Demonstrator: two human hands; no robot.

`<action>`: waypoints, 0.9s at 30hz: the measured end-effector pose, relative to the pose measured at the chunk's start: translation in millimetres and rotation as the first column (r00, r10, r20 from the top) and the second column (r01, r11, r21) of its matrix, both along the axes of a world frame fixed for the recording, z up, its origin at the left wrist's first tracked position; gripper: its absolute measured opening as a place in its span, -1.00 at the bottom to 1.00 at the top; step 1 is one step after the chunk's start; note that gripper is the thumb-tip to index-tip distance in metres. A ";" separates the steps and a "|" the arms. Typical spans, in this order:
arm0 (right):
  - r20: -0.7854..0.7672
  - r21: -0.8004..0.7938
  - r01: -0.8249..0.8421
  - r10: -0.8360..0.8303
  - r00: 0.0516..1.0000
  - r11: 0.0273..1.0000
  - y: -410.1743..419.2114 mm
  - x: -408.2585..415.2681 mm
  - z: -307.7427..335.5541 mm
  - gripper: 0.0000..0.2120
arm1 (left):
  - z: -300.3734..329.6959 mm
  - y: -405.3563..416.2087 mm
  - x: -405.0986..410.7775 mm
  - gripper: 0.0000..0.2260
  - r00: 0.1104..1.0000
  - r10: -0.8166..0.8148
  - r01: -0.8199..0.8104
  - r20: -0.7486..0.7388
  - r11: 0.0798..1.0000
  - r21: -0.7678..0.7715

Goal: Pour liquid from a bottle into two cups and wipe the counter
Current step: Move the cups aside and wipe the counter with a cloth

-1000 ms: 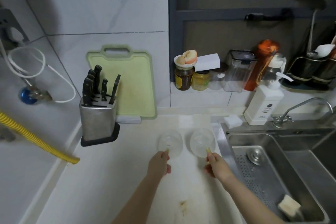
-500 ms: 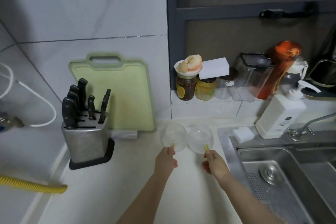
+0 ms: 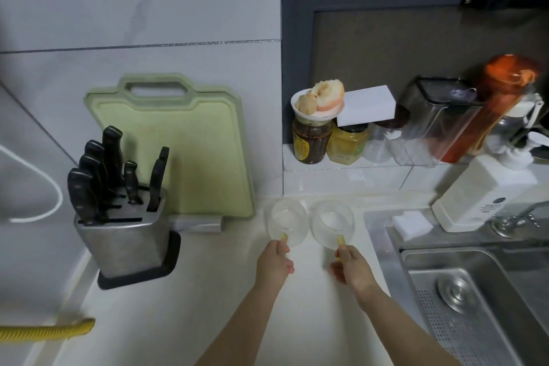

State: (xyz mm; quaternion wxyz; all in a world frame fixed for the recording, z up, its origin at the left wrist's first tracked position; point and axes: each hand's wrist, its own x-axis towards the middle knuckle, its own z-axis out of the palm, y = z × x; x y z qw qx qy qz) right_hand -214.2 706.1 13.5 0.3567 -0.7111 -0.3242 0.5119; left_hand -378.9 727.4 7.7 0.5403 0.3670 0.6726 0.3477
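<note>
Cups are being set out, judging by the hands: left hand [image 3: 274,264] pinches the left glass cup's [image 3: 287,222] yellow handle, right hand [image 3: 352,269] the right glass cup's [image 3: 332,220], both on the tabletop [image 3: 184,315] just left of the sink [image 3: 463,285]; next, fetching a bottle

We could not see the fingers of the left hand [image 3: 274,261] or the right hand [image 3: 352,269] where they curled round the yellow handles of the two clear glass cups [image 3: 287,224], and whether the cups held liquid was unclear. The steel sink [image 3: 463,300] ran off the right and bottom edges. The tap [image 3: 517,218] was cut by the right edge, as were the white pump bottle [image 3: 481,196] and its blurred head. The yellow ribbed hose [image 3: 47,331] left the frame on the left. Jar labels were too small to read.
</note>
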 end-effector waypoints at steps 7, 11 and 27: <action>-0.025 -0.014 0.002 -0.002 1.000 1.000 3.3 -4.5 -5.0 -0.70 | -4.9 5.1 1.5 -0.73 1.000 -0.009 0.008 -0.004 1.000 -0.025; -0.042 -0.026 0.003 -0.004 0.999 1.000 4.5 -3.0 -5.2 -0.73 | -6.8 4.9 2.5 -0.73 1.000 -0.013 0.013 -0.006 0.999 -0.049; 0.371 -0.099 -0.322 0.335 0.866 0.942 -32.1 21.6 22.5 -0.60 | 20.4 -41.5 6.4 -0.51 0.858 -0.239 0.263 -0.454 0.965 -0.010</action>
